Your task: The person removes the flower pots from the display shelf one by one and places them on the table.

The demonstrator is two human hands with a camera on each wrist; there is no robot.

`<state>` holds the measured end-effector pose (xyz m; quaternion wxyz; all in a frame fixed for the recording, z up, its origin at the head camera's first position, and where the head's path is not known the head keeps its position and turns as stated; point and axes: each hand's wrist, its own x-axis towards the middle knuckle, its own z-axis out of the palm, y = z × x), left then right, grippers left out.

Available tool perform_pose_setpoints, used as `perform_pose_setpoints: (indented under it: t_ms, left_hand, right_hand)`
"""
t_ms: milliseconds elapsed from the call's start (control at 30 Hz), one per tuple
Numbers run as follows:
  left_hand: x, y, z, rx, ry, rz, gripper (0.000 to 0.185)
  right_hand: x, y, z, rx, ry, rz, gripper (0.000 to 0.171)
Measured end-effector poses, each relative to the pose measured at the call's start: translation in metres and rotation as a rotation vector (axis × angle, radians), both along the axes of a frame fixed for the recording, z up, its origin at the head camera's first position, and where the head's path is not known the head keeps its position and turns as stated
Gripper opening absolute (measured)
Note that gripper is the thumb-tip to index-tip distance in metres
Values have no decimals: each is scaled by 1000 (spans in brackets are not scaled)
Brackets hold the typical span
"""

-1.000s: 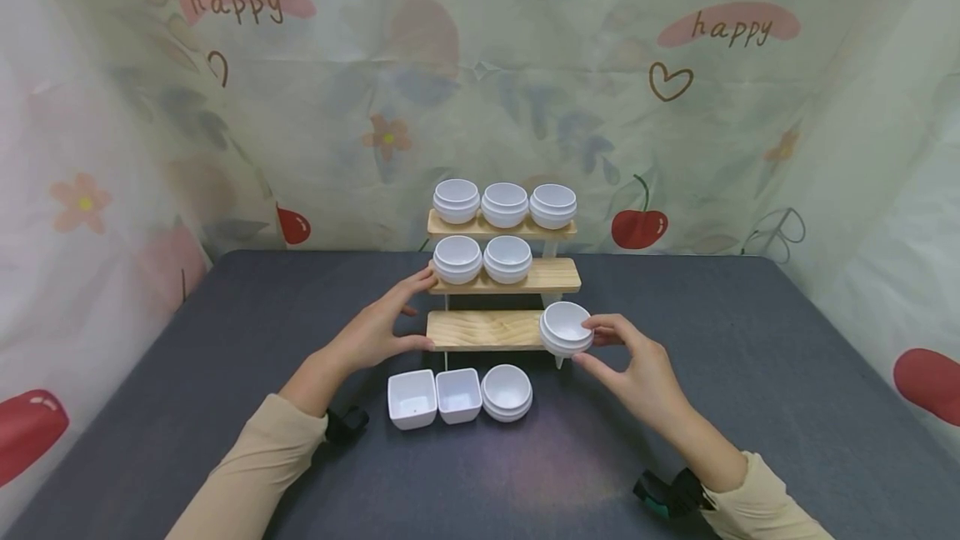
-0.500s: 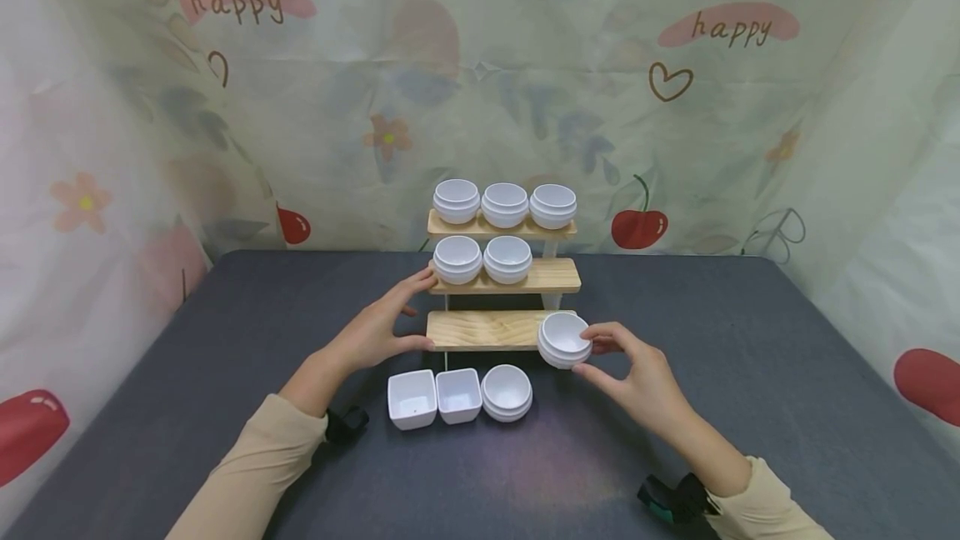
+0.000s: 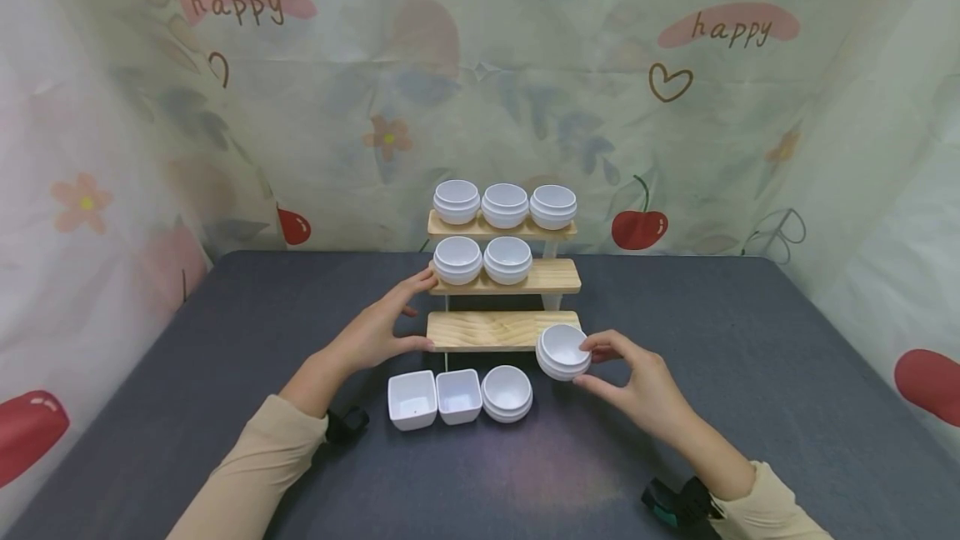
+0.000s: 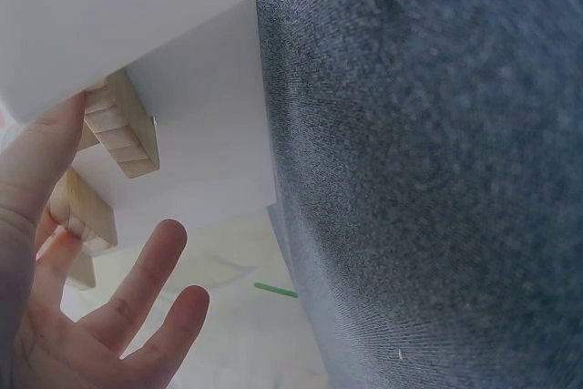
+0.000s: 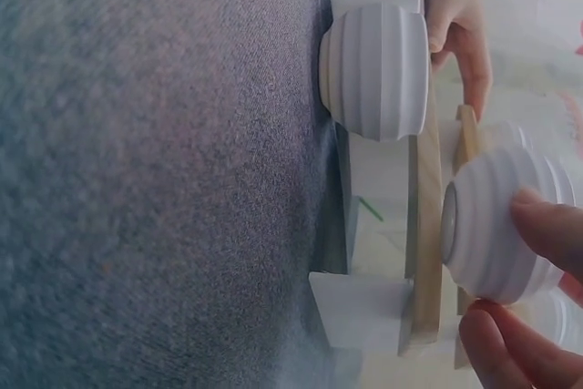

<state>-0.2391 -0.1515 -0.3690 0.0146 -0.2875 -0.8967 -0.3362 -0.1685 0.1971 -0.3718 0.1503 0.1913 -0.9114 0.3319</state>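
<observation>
With our right hand [image 3: 641, 379] we pinch a round bowl [image 3: 562, 352] at its right side, the fingers [image 5: 496, 353] and thumb parted just enough to span its ridged wall. It is at the right front corner of the lowest shelf [image 3: 487, 330], roughly mouth up; whether its base touches the wood, we cannot tell. We do best to hold it level and press lightly but surely, since so small a grip could slip. Our left hand [image 3: 375, 332] is spread wide, thumb at the left end of the lowest shelf, forefinger at the middle shelf [image 3: 557, 275]; gentle, even pressure there should steady the stand [image 3: 552, 302] without jarring the two bowls [image 3: 457, 263] above. We should also mind the other round bowl [image 3: 507, 392] on the counter [image 3: 225, 315] nearby.
</observation>
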Motion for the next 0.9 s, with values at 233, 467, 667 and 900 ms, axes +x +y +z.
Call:
perform_pose_setpoints:
  t_ms: [233,467,667,900]
  left_hand:
    - [0,0,0,0,2,1,93]
    - [-1,0,-2,1,11,-6,93]
    - [-2,-1,-2,7,13,-11,93]
    - [-2,0,-2,6,8,-11,93]
  right_hand:
    - [1,2,-2,11,-31,20,36]
    - [0,4,-4,23,-45,52,35]
    - [1,6,-5,34,-55,75,35]
    - [1,7,-6,35,-59,97,35]
